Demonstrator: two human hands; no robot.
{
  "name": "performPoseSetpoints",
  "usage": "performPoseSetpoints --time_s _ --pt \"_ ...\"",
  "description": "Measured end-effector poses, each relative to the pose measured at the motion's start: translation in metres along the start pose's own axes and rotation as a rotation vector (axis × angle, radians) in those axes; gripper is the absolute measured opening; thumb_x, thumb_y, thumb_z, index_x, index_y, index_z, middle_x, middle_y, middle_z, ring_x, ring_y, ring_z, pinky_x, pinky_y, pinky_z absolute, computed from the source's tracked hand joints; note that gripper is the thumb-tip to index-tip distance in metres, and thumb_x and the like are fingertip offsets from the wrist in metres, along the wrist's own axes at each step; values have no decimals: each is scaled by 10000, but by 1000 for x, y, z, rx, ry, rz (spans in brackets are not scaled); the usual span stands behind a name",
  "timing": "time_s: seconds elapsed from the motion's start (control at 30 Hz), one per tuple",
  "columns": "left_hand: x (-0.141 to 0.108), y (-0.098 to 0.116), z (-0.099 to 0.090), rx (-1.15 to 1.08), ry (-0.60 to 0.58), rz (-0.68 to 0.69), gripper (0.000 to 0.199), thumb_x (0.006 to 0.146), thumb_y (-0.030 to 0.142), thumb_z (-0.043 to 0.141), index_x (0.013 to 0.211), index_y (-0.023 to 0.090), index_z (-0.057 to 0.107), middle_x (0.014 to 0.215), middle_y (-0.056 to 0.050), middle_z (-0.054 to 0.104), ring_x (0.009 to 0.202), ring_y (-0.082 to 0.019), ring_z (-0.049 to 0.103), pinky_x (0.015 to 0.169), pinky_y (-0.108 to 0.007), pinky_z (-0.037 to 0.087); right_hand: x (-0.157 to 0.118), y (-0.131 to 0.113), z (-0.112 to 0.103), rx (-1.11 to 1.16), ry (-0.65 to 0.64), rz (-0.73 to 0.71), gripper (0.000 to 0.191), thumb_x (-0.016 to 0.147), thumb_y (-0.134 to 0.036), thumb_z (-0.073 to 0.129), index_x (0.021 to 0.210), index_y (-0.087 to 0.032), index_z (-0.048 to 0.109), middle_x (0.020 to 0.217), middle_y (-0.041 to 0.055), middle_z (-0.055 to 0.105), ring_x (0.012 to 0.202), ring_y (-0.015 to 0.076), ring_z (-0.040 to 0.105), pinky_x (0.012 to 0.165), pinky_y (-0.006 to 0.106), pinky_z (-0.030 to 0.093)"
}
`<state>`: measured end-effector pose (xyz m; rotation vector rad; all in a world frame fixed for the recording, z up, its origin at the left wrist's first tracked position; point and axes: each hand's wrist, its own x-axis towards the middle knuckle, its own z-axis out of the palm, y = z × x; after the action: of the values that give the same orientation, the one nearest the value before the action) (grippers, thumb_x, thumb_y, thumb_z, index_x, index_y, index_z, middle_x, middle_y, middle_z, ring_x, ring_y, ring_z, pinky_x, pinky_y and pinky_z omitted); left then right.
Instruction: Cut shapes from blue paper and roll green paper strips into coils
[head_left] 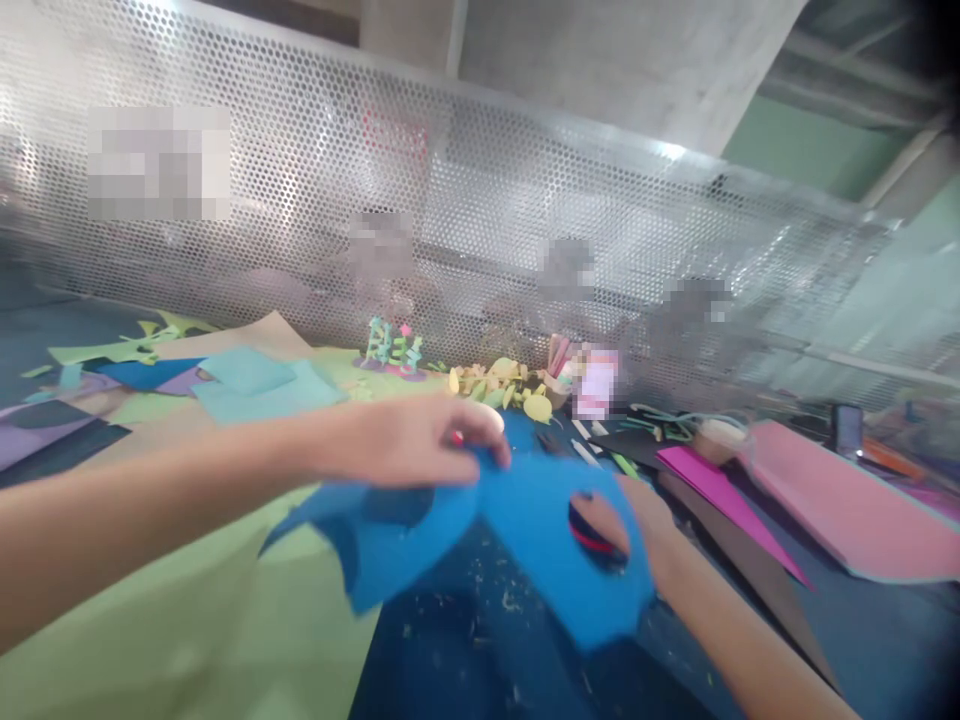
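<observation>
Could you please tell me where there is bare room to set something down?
The green sheet has bare room left of the blue sheet. The dark surface between it and the right forearm holds small scraps. It is crowded by the mesh screen, around the yellow cutouts.

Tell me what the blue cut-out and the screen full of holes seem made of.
Blue cut-out: matte foam sheet or felt, perhaps; flat, even colour, softly bending edges.
Screen: probably perforated metal, fairly shiny; rows of small holes, bright glints.

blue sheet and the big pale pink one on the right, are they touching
Apart: the head view shows a clear gap, with a magenta sheet lying between the blue sheet and the pale pink sheet.
</observation>
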<state>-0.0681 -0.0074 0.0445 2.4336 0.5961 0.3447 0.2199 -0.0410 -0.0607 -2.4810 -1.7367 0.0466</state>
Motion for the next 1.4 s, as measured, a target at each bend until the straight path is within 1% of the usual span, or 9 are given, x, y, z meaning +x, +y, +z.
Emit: performPoseSetpoints --time_s 0.1,0.23,0.4,0.53,0.73,0.87,1.0,1.1,1.4 --pt "-17 -16 37 37 -201 -66 290 771 251 541 1043 274 641 837 27 628 673 -127 571 564 -207 436 -2 -4 -5 -101 28 -9 360 818 -415 507 731 -108 673 766 234 691 762 382 663 668 489 495" --pt "-29 -41 69 31 -120 -180 320 769 236 548 1076 293 618 1030 4 634 914 -200 595 794 -304 477 -6 -23 -21 -125 172 -118 385 886 -357 423 1111 -93 590 1000 204 667 943 340 629 805 464 483" --pt "-29 -59 83 51 -33 -137 282 819 281 556 1095 265 611 1125 -43 532 946 -195 582 853 -319 477 -6 -65 -27 -104 420 -795 559 823 -115 498 1348 -280 399 1442 40 368 1295 215 366 1063 377 320" --pt "-33 -62 89 179 66 47 209 863 268 536 1039 234 644 1102 -62 522 1077 -212 489 950 -321 414 0 -94 -15 -263 406 -1047 642 767 -2 481 1333 -300 420 1499 8 279 1371 230 219 1119 498 147" --pt "-38 -65 94 328 -20 298 351 940 152 309 1161 176 580 1105 -107 592 1016 -215 519 878 -322 450 10 -95 -5 -343 441 -874 354 852 -74 465 1158 -216 570 1350 140 450 1129 285 497 1002 494 334" --pt "-45 -53 91 306 -41 219 350 942 283 360 1224 247 565 1163 -104 584 1068 -240 536 899 -357 468 6 -79 -12 33 475 -660 446 781 -288 650 1203 -199 536 1247 156 494 1140 327 483 968 484 383" --pt "-59 -32 95 254 -154 -28 575 882 549 364 1371 250 413 1419 -170 381 1282 -396 354 981 -560 376 -21 -70 -9 882 77 -430 437 820 -489 548 1165 -222 524 1180 88 602 1083 242 574 907 379 473" --pt "-64 -23 102 241 -256 -118 724 848 622 350 1431 200 275 1480 -226 215 1329 -462 194 970 -667 295 -49 -67 4 1248 -200 -301 406 822 -533 516 1075 -219 564 1120 82 660 1038 233 618 852 350 515" --pt "-59 -26 113 188 -215 -102 688 771 625 505 1381 343 356 1491 -199 207 1305 -522 174 898 -737 283 -76 -52 20 1061 -223 -530 474 765 -214 603 1216 -251 463 1195 60 603 1060 221 600 898 336 502"
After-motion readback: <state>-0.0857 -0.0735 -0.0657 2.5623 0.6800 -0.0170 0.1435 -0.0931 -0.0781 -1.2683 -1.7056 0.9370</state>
